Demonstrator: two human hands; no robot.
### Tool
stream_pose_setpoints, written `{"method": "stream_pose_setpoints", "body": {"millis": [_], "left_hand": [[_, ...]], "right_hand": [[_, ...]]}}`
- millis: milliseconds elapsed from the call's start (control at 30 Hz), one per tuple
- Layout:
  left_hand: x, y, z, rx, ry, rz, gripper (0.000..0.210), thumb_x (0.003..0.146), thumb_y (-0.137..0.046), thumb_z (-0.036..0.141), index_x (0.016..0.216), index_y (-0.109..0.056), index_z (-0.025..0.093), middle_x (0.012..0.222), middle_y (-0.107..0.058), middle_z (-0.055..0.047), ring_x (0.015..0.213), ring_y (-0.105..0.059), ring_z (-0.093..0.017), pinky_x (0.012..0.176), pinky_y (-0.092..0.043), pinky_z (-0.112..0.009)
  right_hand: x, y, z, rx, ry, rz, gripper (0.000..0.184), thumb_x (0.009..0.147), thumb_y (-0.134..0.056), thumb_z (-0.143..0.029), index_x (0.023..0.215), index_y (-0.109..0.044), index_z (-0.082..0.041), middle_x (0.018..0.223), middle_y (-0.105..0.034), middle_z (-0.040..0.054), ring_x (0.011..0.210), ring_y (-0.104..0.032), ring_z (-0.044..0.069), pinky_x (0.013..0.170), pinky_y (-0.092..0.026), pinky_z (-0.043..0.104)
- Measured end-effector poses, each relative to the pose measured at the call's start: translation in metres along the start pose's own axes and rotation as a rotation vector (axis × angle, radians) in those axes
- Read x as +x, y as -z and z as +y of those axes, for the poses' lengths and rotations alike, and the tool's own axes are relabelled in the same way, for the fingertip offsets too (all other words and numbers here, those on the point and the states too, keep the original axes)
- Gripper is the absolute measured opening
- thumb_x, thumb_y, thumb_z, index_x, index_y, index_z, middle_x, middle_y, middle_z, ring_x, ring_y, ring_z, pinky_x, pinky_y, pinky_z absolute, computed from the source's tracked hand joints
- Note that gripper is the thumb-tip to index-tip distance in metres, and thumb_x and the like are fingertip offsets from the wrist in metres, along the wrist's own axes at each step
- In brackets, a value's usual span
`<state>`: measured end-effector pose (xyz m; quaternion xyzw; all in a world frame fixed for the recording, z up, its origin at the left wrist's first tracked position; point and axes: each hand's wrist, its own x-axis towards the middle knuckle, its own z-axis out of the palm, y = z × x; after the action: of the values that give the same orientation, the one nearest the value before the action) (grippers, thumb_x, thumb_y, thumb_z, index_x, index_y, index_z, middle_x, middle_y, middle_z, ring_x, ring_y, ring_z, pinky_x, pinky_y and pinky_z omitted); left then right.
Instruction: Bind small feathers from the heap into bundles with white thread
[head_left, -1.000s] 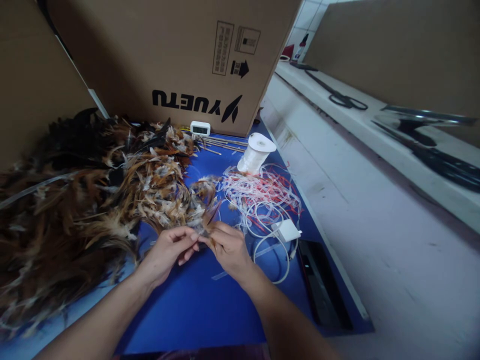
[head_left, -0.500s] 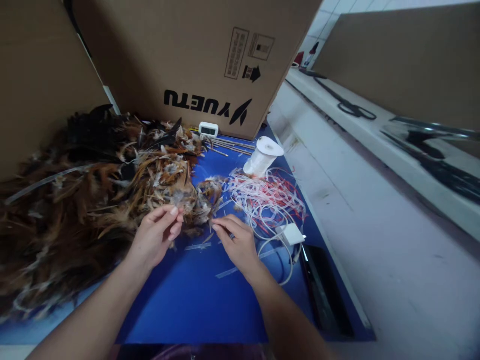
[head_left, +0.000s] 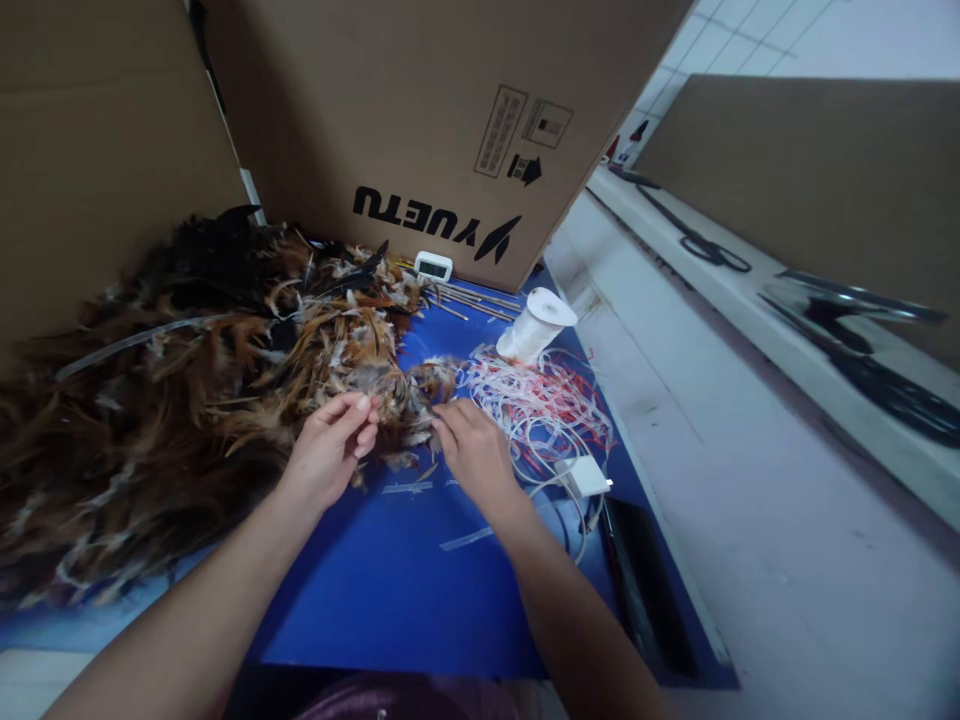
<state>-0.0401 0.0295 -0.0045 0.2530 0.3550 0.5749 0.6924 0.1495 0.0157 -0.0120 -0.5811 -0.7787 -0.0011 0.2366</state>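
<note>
My left hand point(head_left: 334, 448) is closed in a pinch at the near edge of a large heap of brown and black feathers point(head_left: 322, 350). Greyish fluff shows at its fingertips, seemingly a small feather. To its right, my right hand point(head_left: 478, 452) has its thumb and fingers pressed together beside a small clump of feathers point(head_left: 435, 378); what they hold, if anything, is too small to make out. Loose feathers and clear strips point(head_left: 409, 488) lie on the blue table surface point(head_left: 405, 590) between and below the hands.
Right of my hands lie tangled white and red strings point(head_left: 540, 400), a white spool point(head_left: 537, 325) and a white charger with cable point(head_left: 583, 476). A dark phone-like slab point(head_left: 652, 590) is at the right edge. Thin sticks point(head_left: 480, 298), a small digital display point(head_left: 433, 266) and a cardboard box point(head_left: 420, 110) stand behind.
The whole view has shifted, moving the scene slightly right and down at the top. My right hand has come up closer to the feather clump; my left hand keeps its pinch.
</note>
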Motion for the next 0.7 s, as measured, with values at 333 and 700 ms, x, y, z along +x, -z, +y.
{"method": "stream_pose_setpoints", "body": {"millis": [333, 700], "left_hand": [[0.004, 0.004, -0.005, 0.042, -0.002, -0.021, 0.023, 0.064, -0.083, 0.028, 0.073, -0.067, 0.013, 0.068, -0.058, 0.000, 0.046, -0.045, -0.003, 0.040, -0.031, -0.014], [-0.003, 0.000, -0.011, 0.117, 0.039, -0.018, 0.024, 0.064, -0.083, 0.030, 0.072, -0.065, 0.014, 0.080, -0.065, -0.003, 0.048, -0.048, -0.004, 0.039, -0.031, -0.015]], "right_hand": [[-0.003, 0.005, -0.001, 0.230, -0.046, 0.018, 0.017, 0.090, -0.053, -0.015, 0.083, -0.067, -0.019, 0.082, -0.066, 0.0047, 0.079, -0.062, 0.017, 0.073, -0.045, 0.028], [-0.007, 0.002, 0.001, 1.118, -0.601, 0.014, 0.019, 0.066, -0.073, -0.035, 0.068, -0.062, -0.019, 0.054, -0.056, -0.0040, 0.049, -0.047, 0.010, 0.049, -0.036, 0.023]]}}
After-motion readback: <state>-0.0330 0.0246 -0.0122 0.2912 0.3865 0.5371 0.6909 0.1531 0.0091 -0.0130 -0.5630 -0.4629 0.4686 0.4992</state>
